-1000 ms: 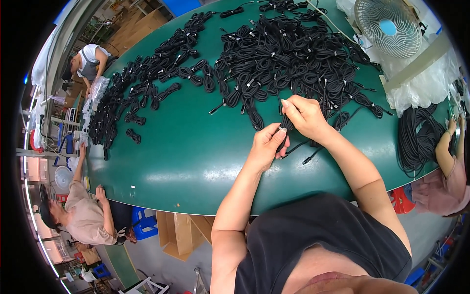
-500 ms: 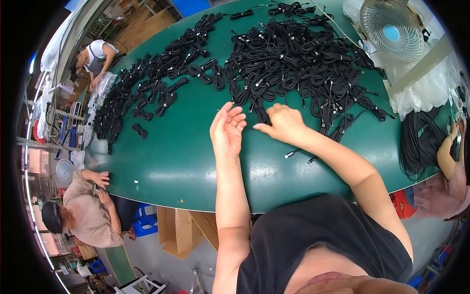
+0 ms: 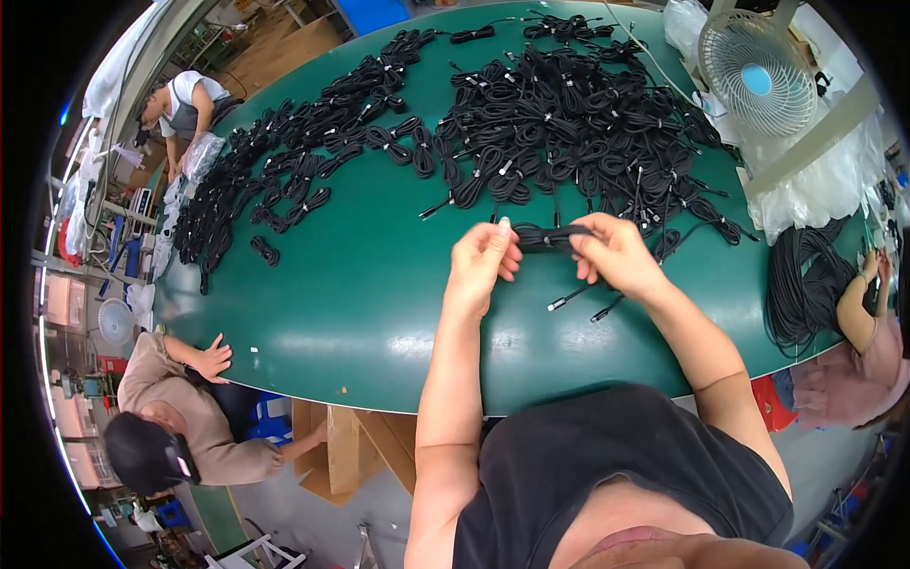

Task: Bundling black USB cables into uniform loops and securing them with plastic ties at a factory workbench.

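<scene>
A coiled black cable bundle (image 3: 547, 237) stretches between my two hands, just above the green table. My left hand (image 3: 482, 261) pinches its left end between thumb and fingers. Its right end is gripped by my right hand (image 3: 616, 252), fingers curled round it. Beyond them spreads a large heap of black cable bundles (image 3: 569, 123), many with light metal plugs. Two loose cable plugs (image 3: 573, 308) lie on the table below my right hand. My fingers partly cover the held bundle's ends.
More cable bundles (image 3: 313, 142) run along the left of the green table (image 3: 379, 313). At the right are a fan (image 3: 755, 78), plastic bags (image 3: 806, 194) and a big black cable coil (image 3: 806, 284). Co-workers sit left and right. Cardboard boxes (image 3: 346, 455) stand under the near edge.
My right hand has drawn a cable bundle from the heap's near edge toward me, and my left hand has moved right and closed on it. The near-left co-worker has leaned toward the boxes.
</scene>
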Motion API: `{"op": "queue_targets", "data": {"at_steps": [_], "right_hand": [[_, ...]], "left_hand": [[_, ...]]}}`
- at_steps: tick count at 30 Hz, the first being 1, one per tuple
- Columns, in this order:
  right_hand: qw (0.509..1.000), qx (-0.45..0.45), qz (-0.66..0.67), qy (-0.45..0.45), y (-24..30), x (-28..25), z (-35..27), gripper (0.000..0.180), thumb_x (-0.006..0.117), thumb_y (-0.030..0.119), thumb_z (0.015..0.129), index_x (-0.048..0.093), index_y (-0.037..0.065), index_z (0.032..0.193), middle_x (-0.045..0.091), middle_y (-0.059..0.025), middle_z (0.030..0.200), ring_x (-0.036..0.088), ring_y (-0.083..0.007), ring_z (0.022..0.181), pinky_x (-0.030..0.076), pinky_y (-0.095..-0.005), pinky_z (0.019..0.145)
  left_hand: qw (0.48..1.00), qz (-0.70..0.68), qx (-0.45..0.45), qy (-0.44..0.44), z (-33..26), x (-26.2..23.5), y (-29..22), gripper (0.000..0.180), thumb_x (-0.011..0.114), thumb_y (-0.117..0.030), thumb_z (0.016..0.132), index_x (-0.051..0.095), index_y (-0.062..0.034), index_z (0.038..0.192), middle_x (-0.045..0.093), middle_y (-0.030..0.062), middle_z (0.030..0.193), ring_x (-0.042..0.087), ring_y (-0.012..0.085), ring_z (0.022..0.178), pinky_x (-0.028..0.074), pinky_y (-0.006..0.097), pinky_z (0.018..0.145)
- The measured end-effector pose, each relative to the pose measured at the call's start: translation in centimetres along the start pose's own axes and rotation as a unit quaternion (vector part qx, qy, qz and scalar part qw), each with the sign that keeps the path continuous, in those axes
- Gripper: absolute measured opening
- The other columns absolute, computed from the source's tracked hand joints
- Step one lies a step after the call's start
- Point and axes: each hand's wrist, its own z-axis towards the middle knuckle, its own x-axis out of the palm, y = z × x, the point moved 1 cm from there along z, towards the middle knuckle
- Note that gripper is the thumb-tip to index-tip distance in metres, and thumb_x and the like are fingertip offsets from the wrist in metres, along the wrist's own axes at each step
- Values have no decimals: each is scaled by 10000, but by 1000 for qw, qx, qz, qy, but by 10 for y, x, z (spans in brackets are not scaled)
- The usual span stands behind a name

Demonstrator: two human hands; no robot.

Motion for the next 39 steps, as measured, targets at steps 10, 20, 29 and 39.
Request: {"op": "queue_targets", "data": {"at_steps": [10,20,29,39], "right_hand": [[996,34,88,-1,5,-17,3,367,481,372,906,558,14,874,546,-28,607,496,-82,427,368,-185,372],[996,-53,5,-67,-6,-12,14,385,382,350,940,518,40,1124,575,-31,805,501,-72,537,389,-198,473],[984,-84,-152,-40,-5,-3,33,390,327,292,959,534,-16,1079,581,-90,743,544,-133,604,455,-274,561],[649,-375,-655,-96,-27,24,130,170,557,129,690,606,46,831,542,-76,840,516,-224,867,447,-338,689]], "left_hand": [[990,18,62,128,-3,21,11,342,448,-261,935,525,26,1104,590,85,781,527,96,548,416,203,454],[988,37,-12,148,-6,41,12,238,530,-145,893,506,-19,1093,545,10,752,454,39,515,332,165,414],[991,-24,-68,109,-10,33,5,243,517,-132,898,491,14,1090,529,34,734,431,59,520,345,191,436],[905,-360,184,-130,12,-46,-4,340,483,-245,914,482,37,1104,590,199,1027,599,226,786,497,268,676]]}}
